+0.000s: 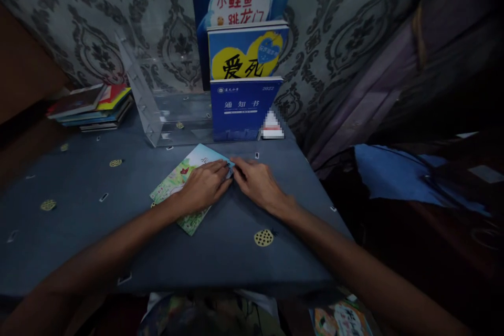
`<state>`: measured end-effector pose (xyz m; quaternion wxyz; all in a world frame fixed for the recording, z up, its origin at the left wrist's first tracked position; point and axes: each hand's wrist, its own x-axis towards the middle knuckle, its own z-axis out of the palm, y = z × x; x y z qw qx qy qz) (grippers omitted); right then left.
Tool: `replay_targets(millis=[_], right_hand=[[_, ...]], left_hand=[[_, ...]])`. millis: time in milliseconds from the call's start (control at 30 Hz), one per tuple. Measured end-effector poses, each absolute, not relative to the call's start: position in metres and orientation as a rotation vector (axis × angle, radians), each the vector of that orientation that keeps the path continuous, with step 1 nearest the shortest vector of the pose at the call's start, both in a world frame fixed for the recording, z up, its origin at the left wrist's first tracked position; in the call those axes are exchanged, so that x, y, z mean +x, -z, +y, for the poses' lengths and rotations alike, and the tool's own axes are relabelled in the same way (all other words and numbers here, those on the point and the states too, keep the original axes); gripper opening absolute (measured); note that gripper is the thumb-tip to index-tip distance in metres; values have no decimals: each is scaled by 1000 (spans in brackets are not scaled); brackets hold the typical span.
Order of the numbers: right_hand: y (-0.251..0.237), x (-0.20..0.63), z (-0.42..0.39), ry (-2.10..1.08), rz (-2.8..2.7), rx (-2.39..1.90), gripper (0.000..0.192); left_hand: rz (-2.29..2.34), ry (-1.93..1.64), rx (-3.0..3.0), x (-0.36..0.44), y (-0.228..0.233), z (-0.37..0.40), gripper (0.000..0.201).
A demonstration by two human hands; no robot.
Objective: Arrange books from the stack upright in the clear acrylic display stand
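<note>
Picture book (pixel 179 181) flat beneath left hand (pixel 205 187), right hand (pixel 258 184) at its corner

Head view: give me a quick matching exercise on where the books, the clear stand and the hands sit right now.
Things:
1. thin green-and-white illustrated picture book
2. flat stack of colourful books
3. clear acrylic display stand
4. dark blue booklet marked 2022

Places:
A. far left of the blue-grey tablecloth
B. upright at the front of the row of standing books
C. lying flat under the left hand, with the right hand at its corner
D. by the patterned wall, just left of the standing books

Pairs: 1-C, 2-A, 3-D, 4-B
</note>
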<state>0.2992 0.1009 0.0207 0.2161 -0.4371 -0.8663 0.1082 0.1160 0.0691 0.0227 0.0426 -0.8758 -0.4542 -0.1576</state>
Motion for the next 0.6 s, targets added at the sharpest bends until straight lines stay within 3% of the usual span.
replay_targets(millis=[600], right_hand=[[-2, 252, 164, -240, -2479, -1048, 20]], left_hand=[[-1621, 309, -2511, 95, -20, 101, 35]])
